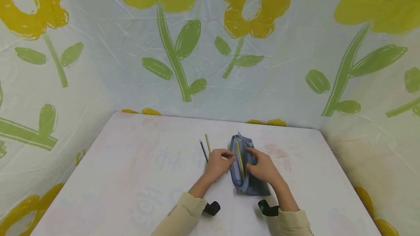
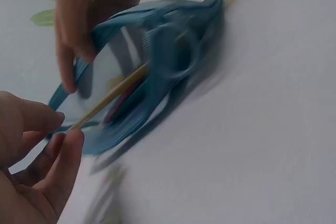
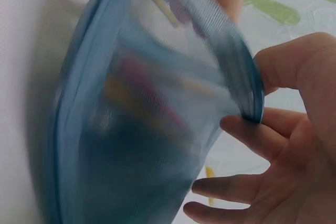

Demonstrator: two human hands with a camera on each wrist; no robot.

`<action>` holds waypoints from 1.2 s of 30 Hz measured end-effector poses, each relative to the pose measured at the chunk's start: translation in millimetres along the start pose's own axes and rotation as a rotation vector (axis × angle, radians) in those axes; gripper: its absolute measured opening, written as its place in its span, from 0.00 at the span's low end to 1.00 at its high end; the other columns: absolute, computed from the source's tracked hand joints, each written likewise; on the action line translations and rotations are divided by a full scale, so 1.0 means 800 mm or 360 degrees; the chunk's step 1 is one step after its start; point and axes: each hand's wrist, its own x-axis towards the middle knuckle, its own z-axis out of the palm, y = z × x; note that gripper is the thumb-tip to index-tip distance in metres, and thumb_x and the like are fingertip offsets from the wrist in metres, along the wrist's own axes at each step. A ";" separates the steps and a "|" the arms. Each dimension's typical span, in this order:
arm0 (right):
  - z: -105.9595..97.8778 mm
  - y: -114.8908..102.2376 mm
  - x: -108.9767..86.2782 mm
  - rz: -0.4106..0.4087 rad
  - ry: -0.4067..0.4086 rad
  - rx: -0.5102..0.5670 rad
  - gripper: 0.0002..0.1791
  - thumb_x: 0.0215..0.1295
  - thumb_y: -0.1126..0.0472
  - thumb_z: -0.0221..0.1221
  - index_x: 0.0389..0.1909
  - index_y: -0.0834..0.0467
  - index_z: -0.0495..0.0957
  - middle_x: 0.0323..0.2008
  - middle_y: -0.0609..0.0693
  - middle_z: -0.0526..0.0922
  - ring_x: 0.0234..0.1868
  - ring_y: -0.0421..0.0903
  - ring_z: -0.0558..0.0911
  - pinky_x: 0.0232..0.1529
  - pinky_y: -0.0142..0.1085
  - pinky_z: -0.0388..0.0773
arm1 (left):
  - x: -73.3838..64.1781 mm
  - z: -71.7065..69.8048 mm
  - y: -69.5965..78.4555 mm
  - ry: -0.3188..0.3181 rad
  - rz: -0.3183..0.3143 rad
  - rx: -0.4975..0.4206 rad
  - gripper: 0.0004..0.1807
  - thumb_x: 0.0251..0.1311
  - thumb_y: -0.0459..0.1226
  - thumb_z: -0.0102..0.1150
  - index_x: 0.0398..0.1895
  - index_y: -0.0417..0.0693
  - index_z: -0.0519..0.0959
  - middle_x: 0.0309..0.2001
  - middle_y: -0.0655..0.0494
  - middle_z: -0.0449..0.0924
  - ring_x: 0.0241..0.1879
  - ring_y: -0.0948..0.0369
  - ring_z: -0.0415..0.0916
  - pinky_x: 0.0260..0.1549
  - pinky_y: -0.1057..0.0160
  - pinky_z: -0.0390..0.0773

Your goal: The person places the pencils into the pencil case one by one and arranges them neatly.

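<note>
A blue zip pencil case [image 1: 259, 189] with see-through mesh lies on the table, its mouth spread wide. Inside runs a yellow pencil [image 1: 241, 160], and something pink [image 3: 137, 77] shows through the mesh. My right hand [image 1: 264, 166] pinches the case's right rim between thumb and finger; in the right wrist view the other fingers stay spread beside it. My left hand [image 1: 220, 165] is at the left rim, thumb and index fingertips close to the pencil with a small gap between them. Blur softens the case in both wrist views.
Left of the case, a dark pencil [image 1: 203, 150] and a yellowish one [image 1: 207, 143] lie on the white table [image 1: 131, 163], partly behind my left hand. Flower-printed cloth [image 1: 210, 57] hangs around the table's back and sides. A black wrist mount [image 1: 211, 208] sits at my left sleeve.
</note>
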 end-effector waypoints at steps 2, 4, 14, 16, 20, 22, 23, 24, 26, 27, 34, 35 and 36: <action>-0.001 -0.002 0.000 0.0012 0.0036 -0.0009 0.32 0.54 0.66 0.60 0.64 0.63 0.71 0.57 0.65 0.76 0.42 0.54 0.80 0.34 0.42 0.74 | -0.002 -0.017 0.000 0.0031 -0.0004 0.0081 0.06 0.59 0.32 0.64 0.38 0.41 0.86 0.27 0.61 0.80 0.17 0.65 0.78 0.17 0.68 0.77; -0.002 -0.005 -0.002 0.0020 0.0061 0.0002 0.32 0.53 0.67 0.59 0.64 0.63 0.71 0.57 0.67 0.75 0.43 0.58 0.82 0.34 0.43 0.76 | -0.004 -0.036 0.000 0.0103 -0.0019 0.0203 0.06 0.59 0.33 0.64 0.38 0.42 0.86 0.27 0.62 0.80 0.17 0.66 0.75 0.17 0.67 0.75; -0.003 -0.003 0.000 0.0072 0.0166 -0.0053 0.31 0.51 0.65 0.60 0.61 0.57 0.75 0.57 0.63 0.77 0.41 0.52 0.75 0.28 0.37 0.67 | -0.001 -0.094 -0.022 0.0337 -0.0156 0.0509 0.04 0.55 0.33 0.67 0.34 0.45 0.86 0.26 0.60 0.80 0.25 0.63 0.76 0.26 0.61 0.77; 0.000 0.001 0.001 0.0068 0.0151 -0.0034 0.31 0.51 0.65 0.61 0.61 0.57 0.75 0.57 0.64 0.76 0.42 0.52 0.74 0.30 0.38 0.68 | 0.000 -0.096 -0.026 0.0318 -0.0182 0.0517 0.06 0.54 0.35 0.70 0.35 0.45 0.86 0.27 0.59 0.81 0.27 0.62 0.78 0.27 0.60 0.78; 0.005 0.006 0.001 0.0063 0.0131 0.0012 0.31 0.51 0.65 0.60 0.62 0.58 0.74 0.58 0.66 0.75 0.45 0.54 0.76 0.31 0.40 0.68 | 0.000 -0.100 -0.034 0.0306 -0.0188 0.0520 0.09 0.51 0.37 0.73 0.35 0.45 0.86 0.27 0.58 0.81 0.27 0.62 0.78 0.26 0.60 0.78; 0.007 0.007 0.001 0.0064 0.0131 0.0031 0.31 0.51 0.65 0.60 0.61 0.58 0.75 0.58 0.66 0.75 0.45 0.54 0.76 0.31 0.40 0.68 | 0.001 -0.101 -0.037 0.0307 -0.0186 0.0503 0.10 0.49 0.37 0.75 0.35 0.44 0.86 0.27 0.57 0.81 0.25 0.63 0.77 0.26 0.61 0.78; 0.008 0.007 0.001 0.0067 0.0134 0.0035 0.31 0.51 0.65 0.60 0.61 0.58 0.75 0.58 0.66 0.75 0.45 0.54 0.76 0.31 0.40 0.68 | 0.002 -0.102 -0.038 0.0303 -0.0184 0.0495 0.11 0.49 0.37 0.75 0.35 0.44 0.86 0.27 0.57 0.81 0.24 0.63 0.77 0.25 0.62 0.78; 0.009 0.008 0.001 0.0071 0.0138 0.0036 0.31 0.51 0.65 0.60 0.61 0.58 0.75 0.58 0.66 0.75 0.44 0.54 0.76 0.31 0.40 0.69 | 0.002 -0.102 -0.039 0.0297 -0.0191 0.0479 0.11 0.48 0.38 0.75 0.35 0.44 0.85 0.26 0.57 0.81 0.22 0.63 0.77 0.23 0.62 0.78; 0.010 0.008 0.001 0.0081 0.0141 0.0032 0.31 0.51 0.65 0.60 0.61 0.58 0.75 0.58 0.65 0.76 0.42 0.53 0.74 0.32 0.40 0.69 | 0.004 -0.103 -0.040 0.0274 -0.0207 0.0464 0.12 0.48 0.38 0.75 0.35 0.44 0.85 0.26 0.57 0.80 0.19 0.64 0.77 0.21 0.63 0.77; 0.010 0.008 0.001 0.0082 0.0142 0.0026 0.31 0.51 0.65 0.60 0.61 0.58 0.75 0.58 0.65 0.76 0.42 0.53 0.74 0.32 0.40 0.69 | 0.006 -0.103 -0.040 0.0255 -0.0220 0.0459 0.12 0.48 0.38 0.75 0.35 0.43 0.85 0.26 0.57 0.80 0.18 0.64 0.77 0.20 0.63 0.77; 0.009 0.005 0.000 0.0103 0.0116 -0.0001 0.31 0.51 0.66 0.59 0.62 0.60 0.74 0.57 0.68 0.75 0.42 0.54 0.75 0.34 0.42 0.70 | 0.015 -0.103 -0.035 0.0143 -0.0354 0.0440 0.15 0.48 0.37 0.75 0.39 0.41 0.84 0.19 0.59 0.79 0.14 0.64 0.77 0.16 0.65 0.76; 0.009 0.004 0.000 0.0106 0.0110 -0.0002 0.31 0.51 0.66 0.59 0.62 0.60 0.74 0.57 0.68 0.75 0.42 0.54 0.75 0.34 0.42 0.70 | 0.016 -0.102 -0.033 0.0135 -0.0368 0.0439 0.15 0.49 0.36 0.74 0.40 0.41 0.84 0.18 0.59 0.79 0.14 0.63 0.77 0.16 0.65 0.76; 0.009 0.004 0.000 0.0108 0.0108 0.0001 0.31 0.51 0.66 0.60 0.62 0.60 0.74 0.58 0.68 0.75 0.43 0.54 0.75 0.34 0.41 0.70 | 0.017 -0.102 -0.032 0.0124 -0.0378 0.0439 0.14 0.50 0.34 0.72 0.40 0.41 0.84 0.17 0.59 0.79 0.13 0.63 0.77 0.16 0.65 0.76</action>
